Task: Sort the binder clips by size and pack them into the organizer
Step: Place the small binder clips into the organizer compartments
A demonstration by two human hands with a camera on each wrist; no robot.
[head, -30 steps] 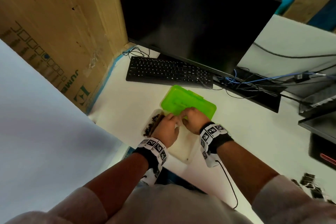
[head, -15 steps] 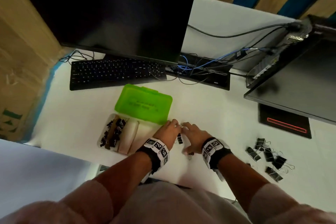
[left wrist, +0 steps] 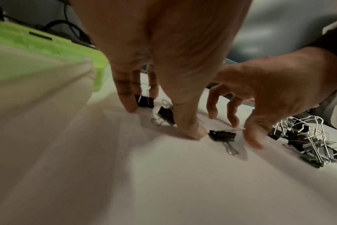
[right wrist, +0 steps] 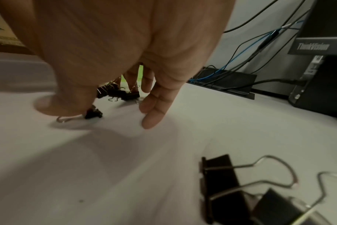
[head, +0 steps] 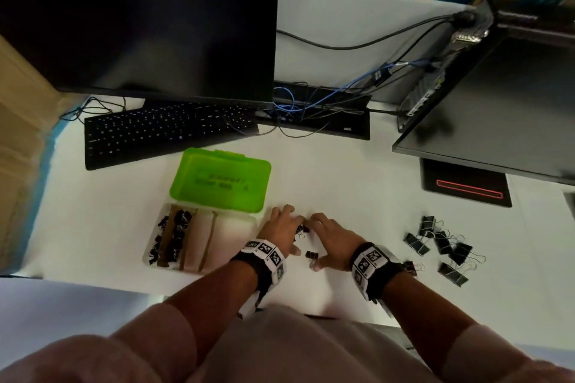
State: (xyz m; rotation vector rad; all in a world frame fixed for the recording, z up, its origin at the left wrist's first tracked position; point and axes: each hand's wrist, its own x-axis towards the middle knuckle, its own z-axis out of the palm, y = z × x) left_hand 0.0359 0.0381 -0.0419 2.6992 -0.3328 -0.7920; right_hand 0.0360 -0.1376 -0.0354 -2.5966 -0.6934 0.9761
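Observation:
The organizer tray [head: 236,228] lies open with its green lid [head: 219,183] folded back; several small black binder clips [head: 169,233] fill its leftmost compartment. My left hand [head: 291,227] and right hand [head: 317,242] hover side by side just right of the tray. In the left wrist view my left hand [left wrist: 160,117] points its straight fingers down, the tips touching the table beside two small clips [left wrist: 145,101]. A third small clip [left wrist: 222,135] lies between the hands. My right hand [right wrist: 98,112] has relaxed fingers, its thumb resting on that clip's wire handle [right wrist: 67,118].
A pile of larger black clips [head: 441,242] lies on the white table to the right of my right wrist. A keyboard [head: 168,134] and a monitor [head: 140,22] stand behind the organizer. Cables [head: 326,96] and a second screen [head: 497,102] sit at back right.
Both hands have left the organizer and moved right onto the table, down among the loose small clips. The head view has swung right, bringing the pile of larger clips into sight.

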